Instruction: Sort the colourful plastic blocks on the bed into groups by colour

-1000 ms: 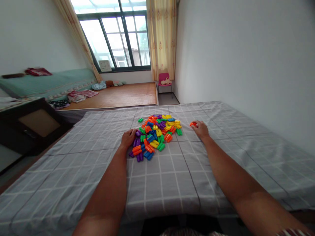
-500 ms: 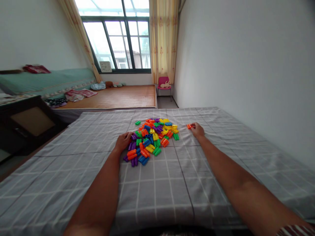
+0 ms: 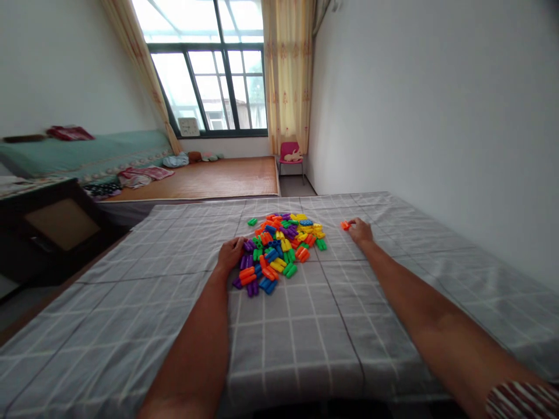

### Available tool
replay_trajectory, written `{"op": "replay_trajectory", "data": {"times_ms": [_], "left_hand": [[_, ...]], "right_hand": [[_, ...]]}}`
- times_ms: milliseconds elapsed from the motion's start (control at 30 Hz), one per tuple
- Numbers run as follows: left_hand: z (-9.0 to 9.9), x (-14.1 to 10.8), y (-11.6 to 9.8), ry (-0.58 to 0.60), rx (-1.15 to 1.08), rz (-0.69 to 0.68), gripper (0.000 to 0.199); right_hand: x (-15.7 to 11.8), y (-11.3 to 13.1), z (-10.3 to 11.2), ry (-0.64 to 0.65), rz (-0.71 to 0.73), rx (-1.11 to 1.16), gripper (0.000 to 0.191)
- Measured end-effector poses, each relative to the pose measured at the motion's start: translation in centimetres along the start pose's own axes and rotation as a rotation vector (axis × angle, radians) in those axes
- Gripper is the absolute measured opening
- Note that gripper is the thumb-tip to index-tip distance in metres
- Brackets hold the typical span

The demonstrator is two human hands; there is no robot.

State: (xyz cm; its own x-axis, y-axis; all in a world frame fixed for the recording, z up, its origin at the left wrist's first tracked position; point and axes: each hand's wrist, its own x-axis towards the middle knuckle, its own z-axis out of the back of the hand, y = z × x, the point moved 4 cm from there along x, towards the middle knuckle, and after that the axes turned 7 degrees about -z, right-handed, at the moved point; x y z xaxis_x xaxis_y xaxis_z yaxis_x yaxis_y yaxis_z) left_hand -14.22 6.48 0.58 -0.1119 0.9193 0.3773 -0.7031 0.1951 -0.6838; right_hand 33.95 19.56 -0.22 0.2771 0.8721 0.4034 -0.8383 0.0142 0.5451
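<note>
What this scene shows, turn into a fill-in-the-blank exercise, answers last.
The block at the right hand is coloured ____.
The left hand is at the ____ edge of the block pile.
The loose block beyond that hand is ____.
The clock stands against the ____.
Missing: orange; left; green; window.

Bright window (image 3: pixel 207 90) between 2 yellow curtains (image 3: pixel 286 75), pale walls (image 3: pixel 428 116), pink chair (image 3: pixel 287 147), probably a sill clock (image 3: pixel 188 127).

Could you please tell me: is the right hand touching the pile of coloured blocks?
Apart: the head view plainly shows grey checked cloth between the right hand and the pile of coloured blocks.
</note>
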Motion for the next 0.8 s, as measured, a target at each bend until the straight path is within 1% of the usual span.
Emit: {"op": "replay_trajectory", "data": {"times_ms": [67,100,133,167,233,300,367,467,567,667,733,800], "left_hand": [[0.0,0.1,0.3,-0.049,-0.022,0.036,0.053],[0.0,0.2,0.4,-0.072,-0.018,0.061,0.052],[-0.1,0.3,0.5,-0.084,0.003,0.087,0.050],[-0.1,0.3,0.5,-0.080,0.037,0.107,0.048],[-0.3,0.5,0.2,-0.021,0.108,0.112,0.045],[-0.5,0.4,-0.1,0.050,0.120,0.085,0.046],[-0.4,0.1,-0.5,0.069,0.062,0.038,0.047],[-0.1,-0.4,-0.8,-0.003,-0.057,-0.039,0.045],[0.4,-0.5,-0.6,-0.095,-0.184,-0.083,0.045],[1.0,-0.2,0.3,-0.162,-0.248,-0.039,0.046],[1.4,-0.2,0.8,-0.191,-0.259,0.014,0.047],[1.7,-0.2,1.0,-0.205,-0.260,0.046,0.049]], "right_hand": [[-0.3,2.2,0.1,-0.072,0.113,0.005,0.030],[-0.6,3.7,-0.2,-0.057,0.187,0.031,0.033],[-1.0,5.4,-0.9,0.003,0.253,0.063,0.035],[-1.4,7.0,-1.7,0.093,0.295,0.091,0.036],[-2.5,9.9,-3.7,0.278,0.306,0.114,0.040],[-3.7,12.3,-5.3,0.394,0.288,0.112,0.043],[-5.0,14.4,-6.5,0.449,0.290,0.099,0.044],[-6.6,17.3,-7.4,0.455,0.279,0.110,0.039],[-8.2,20.3,-7.9,0.494,0.272,0.259,0.036],[-9.3,22.7,-7.5,0.625,0.257,0.507,0.041],[-9.4,23.1,-6.5,0.693,0.202,0.667,0.046],[-8.8,22.3,-4.6,0.692,0.132,0.752,0.048]]}}
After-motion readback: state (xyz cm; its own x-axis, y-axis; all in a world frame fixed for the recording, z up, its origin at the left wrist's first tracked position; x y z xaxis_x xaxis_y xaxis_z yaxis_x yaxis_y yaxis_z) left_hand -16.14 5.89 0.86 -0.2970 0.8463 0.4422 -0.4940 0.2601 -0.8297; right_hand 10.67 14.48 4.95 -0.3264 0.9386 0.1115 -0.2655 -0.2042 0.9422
